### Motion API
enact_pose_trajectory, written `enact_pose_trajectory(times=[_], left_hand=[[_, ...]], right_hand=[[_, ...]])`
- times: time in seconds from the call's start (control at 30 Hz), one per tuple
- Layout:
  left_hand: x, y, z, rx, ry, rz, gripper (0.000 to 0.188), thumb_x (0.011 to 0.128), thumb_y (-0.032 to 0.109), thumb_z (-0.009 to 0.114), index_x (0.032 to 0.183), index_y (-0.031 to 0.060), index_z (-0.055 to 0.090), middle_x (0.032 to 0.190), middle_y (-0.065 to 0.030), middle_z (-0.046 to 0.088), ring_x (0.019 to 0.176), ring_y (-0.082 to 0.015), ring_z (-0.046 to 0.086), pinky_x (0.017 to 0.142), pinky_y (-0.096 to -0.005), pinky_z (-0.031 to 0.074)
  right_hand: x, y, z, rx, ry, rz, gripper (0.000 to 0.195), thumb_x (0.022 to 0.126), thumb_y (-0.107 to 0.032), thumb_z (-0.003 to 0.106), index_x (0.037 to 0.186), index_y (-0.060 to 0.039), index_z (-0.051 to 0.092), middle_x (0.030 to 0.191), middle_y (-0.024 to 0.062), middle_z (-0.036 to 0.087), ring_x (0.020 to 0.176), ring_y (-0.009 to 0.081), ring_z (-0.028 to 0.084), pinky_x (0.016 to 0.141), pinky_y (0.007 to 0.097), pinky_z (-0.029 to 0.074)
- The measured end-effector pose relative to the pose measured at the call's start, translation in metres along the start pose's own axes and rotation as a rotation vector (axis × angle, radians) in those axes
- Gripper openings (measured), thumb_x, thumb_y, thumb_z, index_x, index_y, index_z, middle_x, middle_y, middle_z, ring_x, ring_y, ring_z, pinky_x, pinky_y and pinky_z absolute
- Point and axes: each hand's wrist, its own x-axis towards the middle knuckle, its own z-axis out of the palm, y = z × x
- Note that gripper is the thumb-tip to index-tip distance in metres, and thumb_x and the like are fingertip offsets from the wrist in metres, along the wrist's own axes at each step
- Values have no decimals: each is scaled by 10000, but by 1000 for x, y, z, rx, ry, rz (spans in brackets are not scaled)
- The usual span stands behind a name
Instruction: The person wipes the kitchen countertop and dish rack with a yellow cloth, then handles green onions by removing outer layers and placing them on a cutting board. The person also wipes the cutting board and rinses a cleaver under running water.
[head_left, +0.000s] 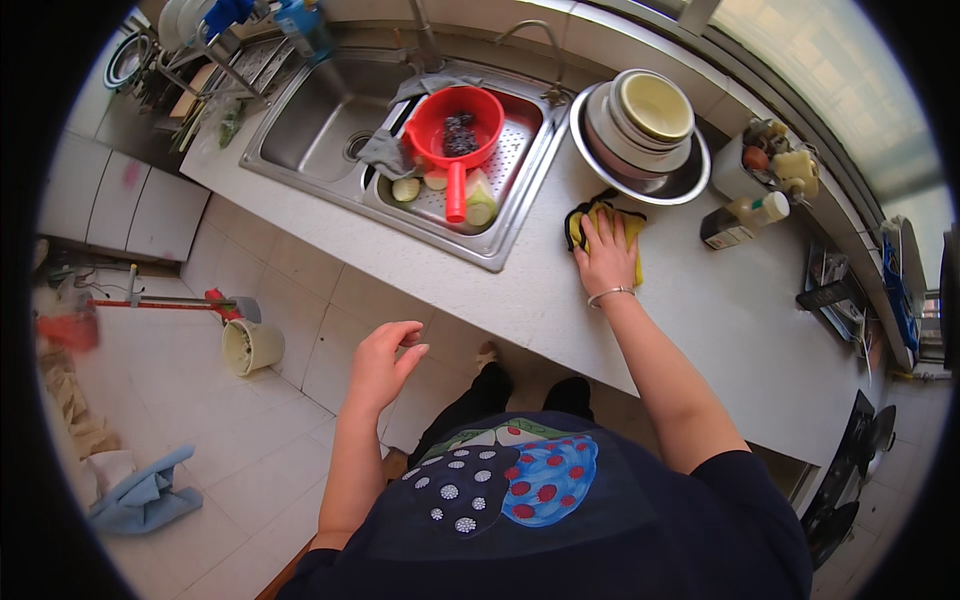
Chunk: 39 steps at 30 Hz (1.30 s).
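Observation:
My right hand (611, 253) lies flat, fingers spread, on a yellow cloth with a black edge (639, 223), pressing it to the white countertop (555, 322). A bracelet circles that wrist. Just behind the cloth, a steel basin (701, 176) holds a stack of bowls (656, 109). In the air before the counter's front edge hangs my left hand (384, 364), fingers loosely curled and apart, with nothing in it. Left of the cloth is a double steel sink (495, 251). A red long-handled strainer (456, 191) with dark berry-like pieces rests over its right bowl, above pale cut vegetables (480, 206).
A dark bottle with a white cap (739, 223) and a utensil holder (731, 169) stand at the right. Grey cloths (386, 152) lie on the sink divider. A dish rack (202, 71) is far left. On the floor are a tipped bin (259, 349) and a blue cloth (154, 495).

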Motion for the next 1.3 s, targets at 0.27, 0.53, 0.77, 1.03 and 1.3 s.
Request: enact_pose_trajectory(times=[0.27, 0.53, 0.77, 1.03, 1.3], left_hand=[[-8, -42, -30, -60, 17, -51, 269, 802, 140, 693, 1043, 39, 629, 940, -106, 653, 854, -243, 645, 732, -331, 516], [2, -61, -32, -83, 32, -58, 263, 801, 140, 691, 1035, 35, 628, 942, -109, 653, 855, -250, 641, 751, -334, 509], [-23, -80, -38, -119, 60, -165, 281, 802, 87, 684, 1067, 13, 624, 970, -121, 648, 884, -231, 637, 766, -322, 518], [-57, -93, -35, -88, 75, -223, 280, 806, 99, 681, 1067, 18, 619, 965, -110, 650, 877, -228, 635, 759, -326, 508], [-49, -81, -39, -113, 144, -193, 279, 812, 139, 683, 1058, 26, 618, 966, -114, 653, 876, -246, 644, 758, -335, 510]], right_hand=[[-39, -93, 5, 203, -101, -199, 561, 799, -222, 641, 1338, -176, 491, 1457, 75, 404, 1404, 270, 266, 1100, 565, 198], [-24, -115, 6, 357, -124, -136, 581, 831, -174, 613, 1383, -134, 433, 1508, 123, 307, 1425, 298, 209, 1111, 545, 211], [92, -84, 27, 44, -169, -61, 602, 901, -300, 559, 1443, -157, 340, 1557, 106, 180, 1438, 290, 159, 1119, 555, 204], [96, -81, 32, 49, -168, -41, 617, 905, -324, 548, 1450, -145, 321, 1558, 117, 172, 1438, 282, 161, 1117, 560, 192], [-39, -120, 17, 181, -158, -296, 635, 828, -218, 645, 1403, -116, 397, 1510, 137, 291, 1416, 311, 224, 1110, 562, 202]])
